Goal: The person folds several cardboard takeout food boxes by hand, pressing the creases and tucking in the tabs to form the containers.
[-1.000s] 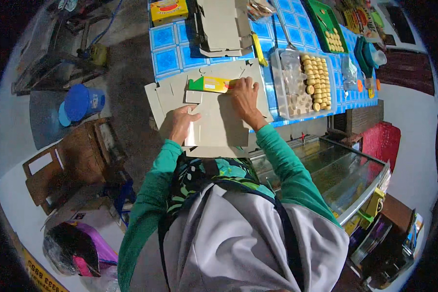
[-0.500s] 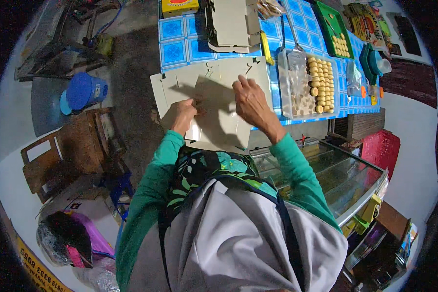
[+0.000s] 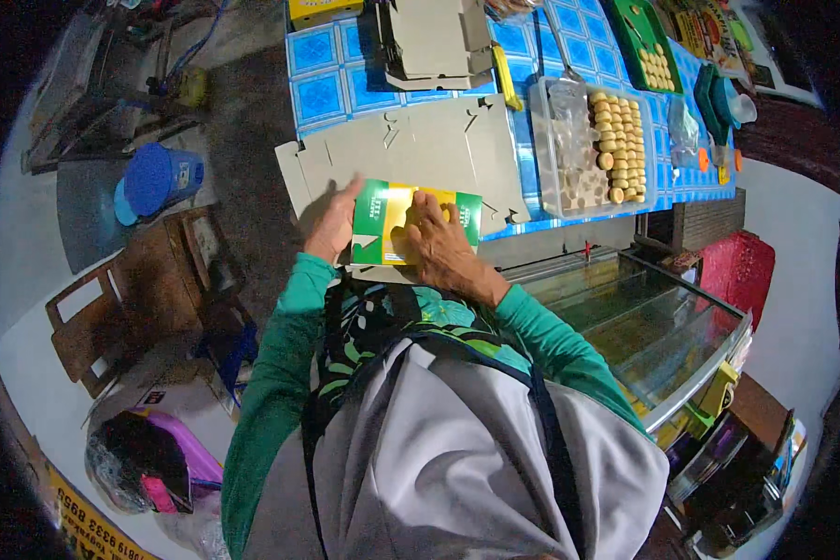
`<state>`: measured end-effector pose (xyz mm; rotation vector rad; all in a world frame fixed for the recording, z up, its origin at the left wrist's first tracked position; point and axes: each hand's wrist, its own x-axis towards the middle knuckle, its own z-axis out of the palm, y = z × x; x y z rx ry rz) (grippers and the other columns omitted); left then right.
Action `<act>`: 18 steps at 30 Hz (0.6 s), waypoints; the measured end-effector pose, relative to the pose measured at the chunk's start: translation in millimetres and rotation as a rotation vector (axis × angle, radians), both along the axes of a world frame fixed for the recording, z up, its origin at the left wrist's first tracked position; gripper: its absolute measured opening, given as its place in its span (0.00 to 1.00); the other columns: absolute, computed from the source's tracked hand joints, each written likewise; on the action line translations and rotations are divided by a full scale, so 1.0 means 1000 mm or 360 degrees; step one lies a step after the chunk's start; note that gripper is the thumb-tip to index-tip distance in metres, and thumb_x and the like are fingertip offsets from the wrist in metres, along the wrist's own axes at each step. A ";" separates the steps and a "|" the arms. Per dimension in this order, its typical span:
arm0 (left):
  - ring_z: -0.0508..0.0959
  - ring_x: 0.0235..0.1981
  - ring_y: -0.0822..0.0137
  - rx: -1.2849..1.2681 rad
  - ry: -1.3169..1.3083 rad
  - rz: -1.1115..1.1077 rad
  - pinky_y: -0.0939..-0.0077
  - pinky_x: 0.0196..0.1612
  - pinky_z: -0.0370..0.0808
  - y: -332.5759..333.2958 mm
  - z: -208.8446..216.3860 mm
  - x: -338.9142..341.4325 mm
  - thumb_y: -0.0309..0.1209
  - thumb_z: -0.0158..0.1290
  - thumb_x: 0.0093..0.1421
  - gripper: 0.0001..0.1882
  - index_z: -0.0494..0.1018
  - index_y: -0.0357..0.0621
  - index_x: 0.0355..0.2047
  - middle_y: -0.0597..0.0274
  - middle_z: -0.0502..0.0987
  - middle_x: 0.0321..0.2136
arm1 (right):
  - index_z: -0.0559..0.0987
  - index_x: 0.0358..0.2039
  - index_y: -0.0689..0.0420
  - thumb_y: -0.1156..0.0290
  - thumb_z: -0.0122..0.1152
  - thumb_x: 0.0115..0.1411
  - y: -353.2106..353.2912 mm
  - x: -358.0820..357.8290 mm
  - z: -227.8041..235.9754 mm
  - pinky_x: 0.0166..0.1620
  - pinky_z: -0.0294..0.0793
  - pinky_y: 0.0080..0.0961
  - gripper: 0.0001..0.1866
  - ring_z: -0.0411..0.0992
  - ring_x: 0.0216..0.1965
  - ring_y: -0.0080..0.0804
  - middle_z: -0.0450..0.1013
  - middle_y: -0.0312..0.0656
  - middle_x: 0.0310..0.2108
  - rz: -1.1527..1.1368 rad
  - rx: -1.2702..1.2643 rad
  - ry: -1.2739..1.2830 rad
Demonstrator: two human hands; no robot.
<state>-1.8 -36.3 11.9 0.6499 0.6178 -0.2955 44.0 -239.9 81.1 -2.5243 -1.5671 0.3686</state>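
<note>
A flat cardboard box blank lies plain side up at the front edge of the table. Its near part is folded over, so a green and yellow printed panel faces up. My left hand grips the panel's left edge, the fingers along the side and slightly blurred. On top of the panel, my right hand presses near its middle with bent fingers held close together. Beyond the blank stands a stack of plain cardboard boxes.
Right of the blank, a clear plastic tub holds rows of small round pastries. Farther back are a green tray with more pastries and a yellow strip-like object. A glass case stands below the table's right side.
The near part of the blank has been folded over, bringing its printed face up. My right hand has moved nearer and left, onto the panel; my left hand has shifted to the panel's left edge.
</note>
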 end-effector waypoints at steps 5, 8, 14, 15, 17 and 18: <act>0.76 0.33 0.71 0.0668 0.0011 -0.0158 0.74 0.35 0.72 -0.010 -0.014 0.000 0.32 0.58 0.55 0.14 0.75 0.39 0.41 0.61 0.78 0.33 | 0.74 0.38 0.59 0.58 0.63 0.35 0.016 0.014 -0.013 0.55 0.55 0.54 0.28 0.48 0.61 0.64 0.53 0.69 0.57 0.0017 0.0303 0.0231; 0.77 0.32 0.70 0.0572 0.0009 -0.0112 0.75 0.36 0.73 -0.015 0.002 0.003 0.30 0.56 0.55 0.13 0.75 0.37 0.40 0.61 0.78 0.33 | 0.74 0.38 0.57 0.54 0.66 0.34 0.012 0.015 -0.022 0.55 0.55 0.57 0.30 0.48 0.62 0.65 0.51 0.69 0.59 0.0042 0.0103 0.0090; 0.77 0.31 0.70 0.0477 0.0106 -0.0012 0.76 0.36 0.74 -0.017 0.002 0.003 0.28 0.56 0.56 0.12 0.75 0.37 0.40 0.62 0.78 0.33 | 0.73 0.42 0.53 0.49 0.64 0.40 -0.023 0.003 -0.004 0.52 0.57 0.60 0.30 0.49 0.61 0.64 0.53 0.70 0.58 -0.0226 0.0061 0.0107; 0.78 0.32 0.70 0.0458 0.0146 -0.0033 0.76 0.36 0.75 -0.015 -0.003 0.004 0.28 0.56 0.56 0.12 0.75 0.38 0.41 0.63 0.78 0.34 | 0.73 0.42 0.53 0.49 0.64 0.40 -0.026 0.002 -0.005 0.52 0.57 0.60 0.30 0.49 0.61 0.64 0.53 0.70 0.58 -0.0218 0.0067 0.0095; 0.78 0.31 0.70 0.0468 0.0101 -0.0050 0.76 0.36 0.75 -0.011 -0.014 0.002 0.28 0.56 0.56 0.12 0.75 0.39 0.40 0.63 0.78 0.34 | 0.73 0.42 0.55 0.51 0.63 0.40 -0.032 0.000 -0.010 0.52 0.56 0.61 0.30 0.49 0.62 0.64 0.51 0.71 0.58 -0.0285 0.0013 -0.0005; 0.78 0.31 0.70 0.0462 0.0077 -0.0080 0.75 0.35 0.75 -0.011 -0.018 0.003 0.27 0.56 0.56 0.11 0.75 0.39 0.40 0.63 0.78 0.33 | 0.73 0.42 0.55 0.51 0.63 0.40 -0.029 0.002 -0.008 0.52 0.56 0.61 0.30 0.49 0.62 0.64 0.51 0.71 0.58 -0.0277 0.0011 -0.0011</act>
